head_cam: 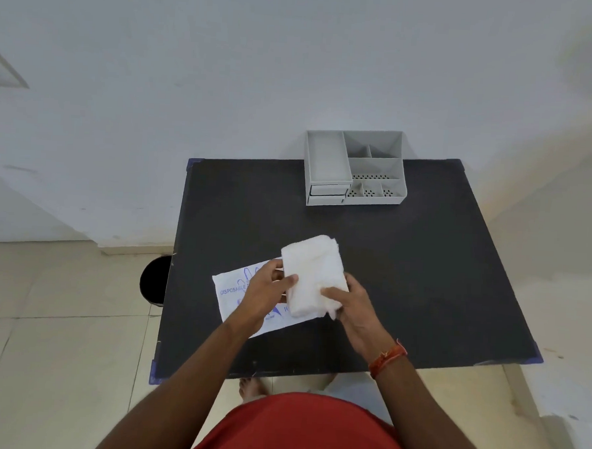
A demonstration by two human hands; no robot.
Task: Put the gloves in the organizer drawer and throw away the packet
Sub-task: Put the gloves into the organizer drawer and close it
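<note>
A folded white stack of thin disposable gloves [311,275] is held above the near half of a dark, matte black rectangular table [422,265]. It is gripped from both sides by 2 bare hands. The left hand [267,291] is closed on the stack's left edge, with the thumb laid across its front face and the fingers hidden behind it. The right hand [350,306] is closed on the lower right corner, the thumb pressed on the front. A red-orange thread band [387,358] is worn on the right wrist.

Beneath the hands, a flat white paper packet with blue print [236,293] is seen lying on the table, partly covered by the left hand and the stack; whether the stack touches it cannot be told.

At the far edge of the table, well apart from the hands, a light grey plastic desk organizer [354,169] is set, with several open compartments on top and 2 small drawers [327,195] at its front left. Both drawers appear closed.

A round black bin [154,280] is visible on the tiled floor just beside the table's left edge.
</note>
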